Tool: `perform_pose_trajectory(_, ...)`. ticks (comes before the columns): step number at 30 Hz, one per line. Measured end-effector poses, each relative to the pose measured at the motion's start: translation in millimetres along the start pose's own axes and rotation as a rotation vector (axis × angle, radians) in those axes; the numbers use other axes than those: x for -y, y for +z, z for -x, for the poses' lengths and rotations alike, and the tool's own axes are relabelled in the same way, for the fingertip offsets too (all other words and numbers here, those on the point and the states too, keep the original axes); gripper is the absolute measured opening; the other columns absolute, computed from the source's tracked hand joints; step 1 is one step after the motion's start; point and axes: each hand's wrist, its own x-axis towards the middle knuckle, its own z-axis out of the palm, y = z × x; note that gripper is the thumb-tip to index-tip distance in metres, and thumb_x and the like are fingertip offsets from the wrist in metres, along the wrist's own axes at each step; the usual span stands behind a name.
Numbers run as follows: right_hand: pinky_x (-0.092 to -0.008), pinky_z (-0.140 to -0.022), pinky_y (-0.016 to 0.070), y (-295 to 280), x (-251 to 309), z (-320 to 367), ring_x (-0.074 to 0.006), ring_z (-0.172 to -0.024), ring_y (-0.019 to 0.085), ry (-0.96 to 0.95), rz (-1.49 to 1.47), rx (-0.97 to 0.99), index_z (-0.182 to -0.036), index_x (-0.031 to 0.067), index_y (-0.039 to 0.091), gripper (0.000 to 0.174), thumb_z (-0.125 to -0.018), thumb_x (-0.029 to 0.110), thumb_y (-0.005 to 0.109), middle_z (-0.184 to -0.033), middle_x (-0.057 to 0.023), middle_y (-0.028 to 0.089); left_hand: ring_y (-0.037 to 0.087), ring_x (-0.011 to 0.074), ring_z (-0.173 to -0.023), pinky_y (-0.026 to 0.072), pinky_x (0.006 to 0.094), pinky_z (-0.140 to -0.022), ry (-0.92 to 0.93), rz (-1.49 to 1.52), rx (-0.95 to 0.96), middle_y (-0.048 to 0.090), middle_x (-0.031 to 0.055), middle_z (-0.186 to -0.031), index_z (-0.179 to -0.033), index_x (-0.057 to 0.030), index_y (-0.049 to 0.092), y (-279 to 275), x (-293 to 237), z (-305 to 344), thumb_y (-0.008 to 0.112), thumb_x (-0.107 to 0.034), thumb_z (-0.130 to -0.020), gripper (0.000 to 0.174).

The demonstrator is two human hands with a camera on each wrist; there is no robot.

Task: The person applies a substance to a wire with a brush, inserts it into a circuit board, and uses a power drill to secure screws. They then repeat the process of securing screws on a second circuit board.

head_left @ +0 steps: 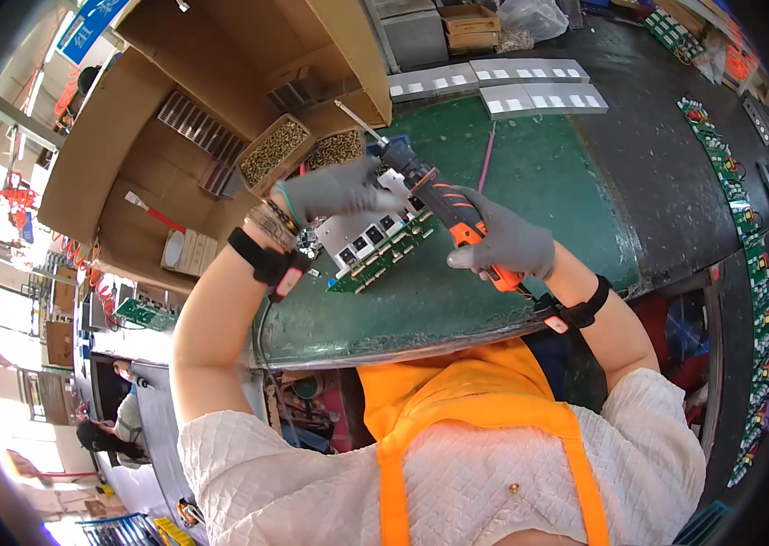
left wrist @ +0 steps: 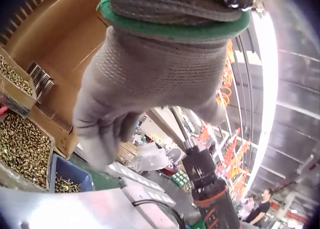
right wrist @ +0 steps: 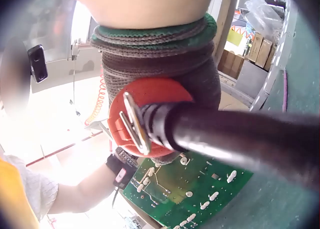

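My gloved right hand (head_left: 512,237) grips an orange-and-black electric screwdriver (head_left: 451,207), its long bit (head_left: 357,118) angled up and away over the bench. In the right wrist view, the screwdriver's red end (right wrist: 150,89) and black cable (right wrist: 240,139) cover much of that hand. My gloved left hand (head_left: 334,193) is over a green circuit board (head_left: 383,261) with a silver metal plate (head_left: 341,233) and a row of black components. The left wrist view shows its fingers (left wrist: 100,144) loosely bent and apart from the thumb, with the screwdriver (left wrist: 202,174) beyond.
Trays of small brass-coloured screws (head_left: 275,150) stand by a large open cardboard box (head_left: 121,136) at left. Pale metal bars (head_left: 539,98) lie at the back of the green bench (head_left: 530,173). Rows of circuit boards (head_left: 735,209) line the right side.
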Motion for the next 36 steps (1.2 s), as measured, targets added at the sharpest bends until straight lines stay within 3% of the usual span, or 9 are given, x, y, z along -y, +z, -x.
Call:
perform_pose_trajectory(4,-0.0273,-0.055,0.0485,12.8,-7.2,17.5,-0.0109,-0.063,0.057,-0.018,-0.016,-0.112,-0.145,0.0061,0.032,0.088,-0.071,0.014,0.079,-0.085,-0.0038,0.057,0.062,0.0212,-0.105,0.0471,0.0343,-0.094,-0.350,-0.089,-0.079,0.066,0.0119,-0.106,-0.131,0.0028,0.044,26.2,-20.9,15.7,0.083,-0.034,-0.075,0.078)
perform_pose_trajectory(7,-0.0271,-0.058,0.0492,16.6,-27.1,56.0,-0.0108,-0.067,0.057,-0.026,-0.068,-0.146,-0.143,0.0039,0.034,0.088,-0.069,0.014,0.081,-0.088,-0.0039,0.057,0.061,0.0217,-0.106,0.0464,0.0349,-0.095,-0.266,0.092,-0.015,0.065,0.0133,-0.112,-0.133,0.0024,0.042,19.3,4.3,9.7,0.087,-0.034,-0.070,0.086)
perform_pose_trajectory(10,-0.0269,-0.062,0.0497,10.2,-67.1,96.2,-0.0108,-0.074,0.057,-0.028,-0.060,-0.117,-0.142,0.0020,0.035,0.089,-0.068,0.015,0.083,-0.093,-0.0042,0.056,0.061,0.0198,-0.101,0.0464,0.0341,-0.093,-0.191,0.179,0.035,0.066,0.0102,-0.109,-0.128,-0.0028,0.050,8.9,31.0,2.2,0.082,-0.028,-0.076,0.065)
perform_pose_trajectory(11,-0.0267,-0.064,0.0498,11.0,-73.8,103.5,-0.0109,-0.077,0.057,-0.056,-0.015,-0.108,-0.142,0.0012,0.035,0.090,-0.067,0.015,0.083,-0.095,-0.0044,0.055,0.058,0.0147,-0.101,0.0479,0.0302,-0.092,-0.276,0.281,0.049,0.061,0.0062,-0.109,-0.126,-0.0015,0.050,6.6,20.6,2.5,0.077,-0.014,-0.077,0.058)
perform_pose_trajectory(14,-0.0263,-0.068,0.0496,15.2,-70.7,119.4,-0.0108,-0.080,0.056,0.247,-0.050,-0.069,-0.142,0.0015,0.035,0.090,-0.067,0.017,0.084,-0.099,-0.0048,0.054,0.060,0.0190,-0.101,0.0471,0.0349,-0.092,-0.320,0.393,0.092,0.064,0.0089,-0.111,-0.124,-0.0055,0.055,1.1,19.7,2.2,0.080,-0.025,-0.078,0.056)
perform_pose_trajectory(18,-0.0268,-0.065,0.0498,17.8,-78.8,106.0,-0.0108,-0.076,0.056,0.190,-0.016,-0.043,-0.142,0.0019,0.036,0.090,-0.067,0.017,0.084,-0.095,-0.0044,0.054,0.059,0.0190,-0.102,0.0472,0.0363,-0.092,-0.262,0.453,0.157,0.064,0.0081,-0.112,-0.124,-0.0059,0.054,-3.6,36.9,-1.9,0.081,-0.027,-0.077,0.058)
perform_pose_trajectory(20,-0.0276,-0.054,0.0488,20.3,-75.0,100.5,-0.0113,-0.060,0.056,0.240,-0.036,-0.042,-0.144,0.0049,0.033,0.088,-0.068,0.010,0.077,-0.084,-0.0032,0.055,0.058,0.0188,-0.104,0.0465,0.0368,-0.093,-0.258,0.493,0.165,0.063,0.0075,-0.112,-0.125,-0.0059,0.054,-3.5,37.7,-1.5,0.083,-0.028,-0.076,0.061)
perform_pose_trajectory(30,-0.0286,-0.052,0.0496,18.2,-78.8,93.9,-0.0123,-0.059,0.056,0.305,-0.098,-0.027,-0.144,0.0054,0.033,0.087,-0.069,0.011,0.077,-0.082,-0.0035,0.055,0.057,0.0188,-0.104,0.0466,0.0363,-0.093,-0.218,0.486,0.053,0.061,0.0081,-0.112,-0.131,-0.0051,0.047,-0.6,35.4,1.0,0.084,-0.029,-0.074,0.072)
perform_pose_trajectory(36,-0.0285,-0.051,0.0508,3.6,-93.4,95.9,-0.0135,-0.056,0.057,0.337,-0.440,0.065,-0.123,0.0037,0.046,0.058,-0.073,0.012,0.075,-0.079,-0.0042,0.056,0.057,0.0182,-0.102,0.0470,0.0345,-0.092,-0.237,0.530,0.117,0.061,0.0082,-0.110,-0.128,-0.0044,0.050,-1.7,38.3,1.1,0.085,-0.030,-0.073,0.070)
